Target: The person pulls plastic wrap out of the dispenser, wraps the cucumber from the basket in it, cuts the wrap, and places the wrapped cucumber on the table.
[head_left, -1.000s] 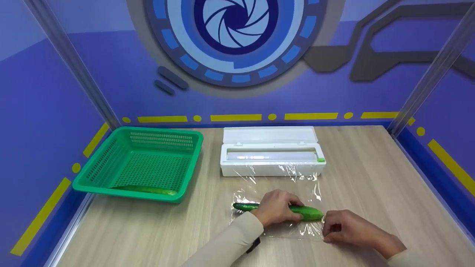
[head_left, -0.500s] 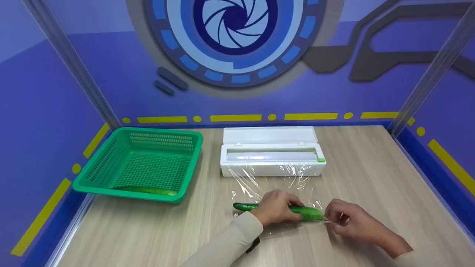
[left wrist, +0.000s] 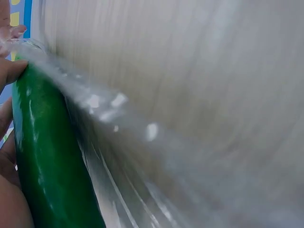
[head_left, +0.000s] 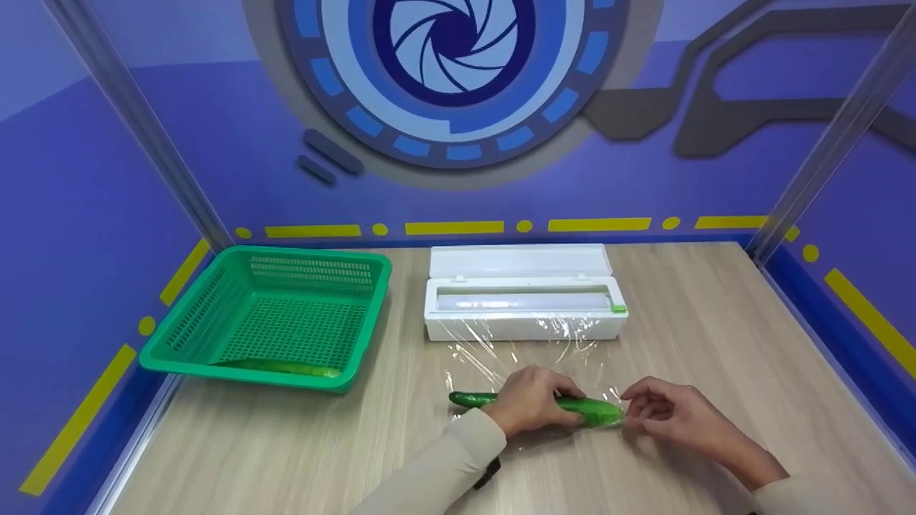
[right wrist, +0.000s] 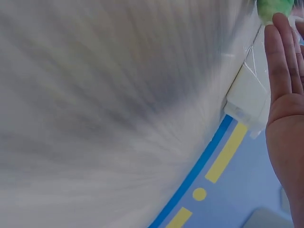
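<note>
A green cucumber (head_left: 600, 411) lies crosswise on clear cling film (head_left: 494, 363) in the head view. My left hand (head_left: 533, 400) grips it around the middle, thumb on the near side. In the left wrist view a fold of film passes over the near side of the cucumber (left wrist: 52, 156). My right hand (head_left: 680, 415) is at the cucumber's right end, fingers loosely bent. The right wrist view shows its fingers (right wrist: 280, 61) nearly straight, tips at the pale cucumber end (right wrist: 275, 7); the thumb is hidden there. The film runs back to a white dispenser box (head_left: 526, 330).
The dispenser's lid (head_left: 521, 261) is up, with a film roll (head_left: 522, 301) inside and a green slider (head_left: 619, 309) at its right. On the left stands a green basket (head_left: 376, 307) holding another cucumber (head_left: 286, 366). Purple walls (head_left: 215, 143) enclose the table.
My right hand lifted the film's near right corner toward the cucumber's end, then shifted slightly left and loosened its fingers. The left hand has stayed on the cucumber.
</note>
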The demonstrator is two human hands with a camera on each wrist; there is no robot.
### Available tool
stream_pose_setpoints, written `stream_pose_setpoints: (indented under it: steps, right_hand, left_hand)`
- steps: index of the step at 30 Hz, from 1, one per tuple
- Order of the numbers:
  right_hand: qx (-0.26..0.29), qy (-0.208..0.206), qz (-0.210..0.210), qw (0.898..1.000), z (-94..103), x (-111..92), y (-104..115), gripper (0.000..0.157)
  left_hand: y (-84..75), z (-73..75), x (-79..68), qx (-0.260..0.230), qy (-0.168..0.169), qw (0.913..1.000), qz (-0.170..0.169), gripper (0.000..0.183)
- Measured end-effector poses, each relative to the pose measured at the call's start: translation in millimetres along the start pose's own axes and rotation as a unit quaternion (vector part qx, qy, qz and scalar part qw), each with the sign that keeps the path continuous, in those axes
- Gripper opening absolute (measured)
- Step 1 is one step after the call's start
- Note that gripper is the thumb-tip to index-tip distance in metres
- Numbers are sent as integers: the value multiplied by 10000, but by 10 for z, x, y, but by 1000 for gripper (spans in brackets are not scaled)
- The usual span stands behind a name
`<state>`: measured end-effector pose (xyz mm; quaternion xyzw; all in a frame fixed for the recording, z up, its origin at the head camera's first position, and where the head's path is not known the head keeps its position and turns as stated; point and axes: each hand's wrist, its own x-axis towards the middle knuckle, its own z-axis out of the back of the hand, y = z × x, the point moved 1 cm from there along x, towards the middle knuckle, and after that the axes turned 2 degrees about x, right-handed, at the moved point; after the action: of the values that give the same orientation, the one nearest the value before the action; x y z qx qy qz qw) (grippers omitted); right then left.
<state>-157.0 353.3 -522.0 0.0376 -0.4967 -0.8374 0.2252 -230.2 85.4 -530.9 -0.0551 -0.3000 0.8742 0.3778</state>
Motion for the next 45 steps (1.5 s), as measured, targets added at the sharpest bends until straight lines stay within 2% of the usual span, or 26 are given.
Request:
stream_pose_setpoints:
  steps: [5, 8, 14, 17, 22, 25, 28, 30, 32, 36, 39, 42, 45]
  right_hand:
    - [-483, -106, 386, 9980, -59, 20, -9, 18]
    - [-692, -219, 666, 9951, -62, 15, -16, 19]
    - [-973, -211, 751, 9922, 2, 10, -6, 22]
    - [-1252, -303, 913, 9875, 30, 57, -6, 26]
    - [-1566, -477, 1460, 9756, 56, 172, -54, 32]
    - [-1618, -475, 1658, 9716, 72, 209, -102, 28]
    - [-1680, -365, 1589, 9722, 88, 214, -143, 13]
    - [-1721, -230, 1427, 9744, 103, 201, -154, 8]
    - [-1762, -79, 1261, 9762, 124, 185, -151, 9]
    - [-1898, 204, 1045, 9760, 164, 155, -124, 21]
    - [-2220, 197, 1141, 9682, 164, 171, -111, 24]
    - [-2684, -39, 1372, 9535, 132, 226, -113, 28]
    - [-2909, -272, 1549, 9437, 83, 285, -135, 32]
  left_hand:
    - [1, 2, 0, -30, 45, 10000, 44, 29]
    - [9, -1, -1, -39, 67, 10000, 22, 29]
    - [26, 4, -6, -17, 89, 10000, -34, 29]
    - [25, 6, -3, -55, 84, 9999, -53, 29]
    - [14, -12, -1, -110, 116, 9999, -36, 28]
    - [13, -18, -6, -81, 114, 9999, -38, 28]
    - [23, -10, -9, -114, 69, 9999, -37, 28]
    - [28, -3, -12, -147, 60, 9999, -32, 28]
    - [28, 3, -9, -189, 68, 9998, -20, 28]
    - [22, 5, 0, -211, 73, 9997, 8, 29]
    - [27, 2, -3, -209, 47, 9998, 8, 30]
    - [38, -2, -17, -242, 29, 9997, -9, 30]
    - [51, -13, -27, -233, 8, 9997, -14, 29]
